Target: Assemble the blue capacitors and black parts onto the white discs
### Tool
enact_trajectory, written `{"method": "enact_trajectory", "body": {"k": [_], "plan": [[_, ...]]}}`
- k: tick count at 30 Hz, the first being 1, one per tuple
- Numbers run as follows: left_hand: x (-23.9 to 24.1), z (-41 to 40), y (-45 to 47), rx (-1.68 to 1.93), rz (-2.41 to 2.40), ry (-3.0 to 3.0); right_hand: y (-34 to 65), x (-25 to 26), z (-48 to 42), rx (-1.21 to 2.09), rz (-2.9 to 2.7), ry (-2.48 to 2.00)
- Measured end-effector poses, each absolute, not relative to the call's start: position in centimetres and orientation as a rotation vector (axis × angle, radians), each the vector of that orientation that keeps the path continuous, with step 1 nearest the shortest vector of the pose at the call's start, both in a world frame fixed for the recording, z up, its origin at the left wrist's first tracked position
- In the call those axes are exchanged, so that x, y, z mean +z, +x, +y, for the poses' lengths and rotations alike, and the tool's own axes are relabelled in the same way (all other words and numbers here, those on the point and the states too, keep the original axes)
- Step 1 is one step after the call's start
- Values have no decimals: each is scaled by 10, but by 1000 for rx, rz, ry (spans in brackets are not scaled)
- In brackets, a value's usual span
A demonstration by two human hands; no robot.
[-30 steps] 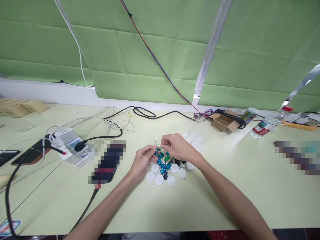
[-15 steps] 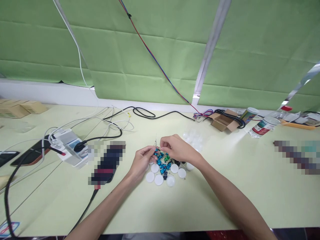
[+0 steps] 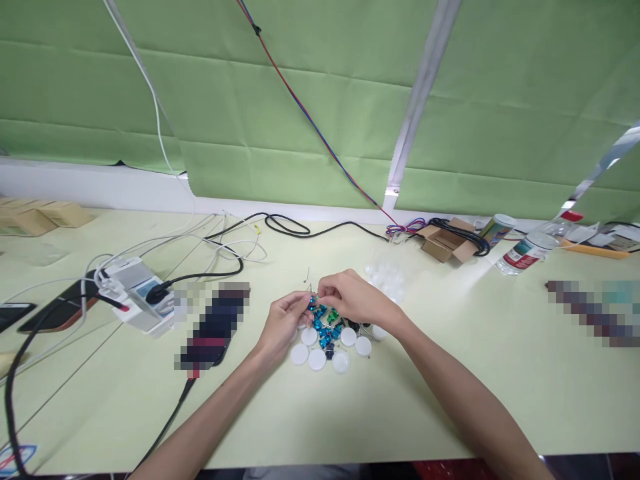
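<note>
My left hand (image 3: 284, 321) is closed in a pinch on a small shiny blue part (image 3: 313, 304) with a thin metal pin sticking up from it. My right hand (image 3: 346, 297) sits against it from the right, fingers pinched together; whatever they grip is hidden behind them. Just beyond the fingertips a thin bent metal wire (image 3: 307, 274) shows. Below both hands is a pile of shiny blue parts (image 3: 327, 335), along with a green part (image 3: 333, 315) and some dark ones. Several round white caps (image 3: 317, 360) lie around the pile's near side.
Clear plastic pieces (image 3: 387, 280) are heaped behind my right hand. To the left lie a phone (image 3: 220, 327) and a white power strip (image 3: 140, 293) with tangled cables. An open cardboard box (image 3: 447, 241) and a plastic bottle (image 3: 525, 253) stand at the back right.
The thin metal wire at my fingertips has changed angle and now shows as a bent piece beyond the pin. Both hands stay almost in place.
</note>
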State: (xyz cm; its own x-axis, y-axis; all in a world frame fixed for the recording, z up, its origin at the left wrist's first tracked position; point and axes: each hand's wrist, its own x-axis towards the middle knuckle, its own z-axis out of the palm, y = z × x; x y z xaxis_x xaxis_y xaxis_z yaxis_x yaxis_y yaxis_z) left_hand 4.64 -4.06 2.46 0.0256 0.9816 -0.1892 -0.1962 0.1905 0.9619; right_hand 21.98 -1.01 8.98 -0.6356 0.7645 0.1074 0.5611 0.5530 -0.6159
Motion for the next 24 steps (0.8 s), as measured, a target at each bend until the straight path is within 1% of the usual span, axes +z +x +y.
{"method": "enact_trajectory", "body": {"k": [11,24], "plan": [[18,-39,44,1186,1145,967,218,89,-12,820,-2442,-1074],[23,-40,45,1297,1198,1058,215,89,-15,842,-2411,-1060]]}}
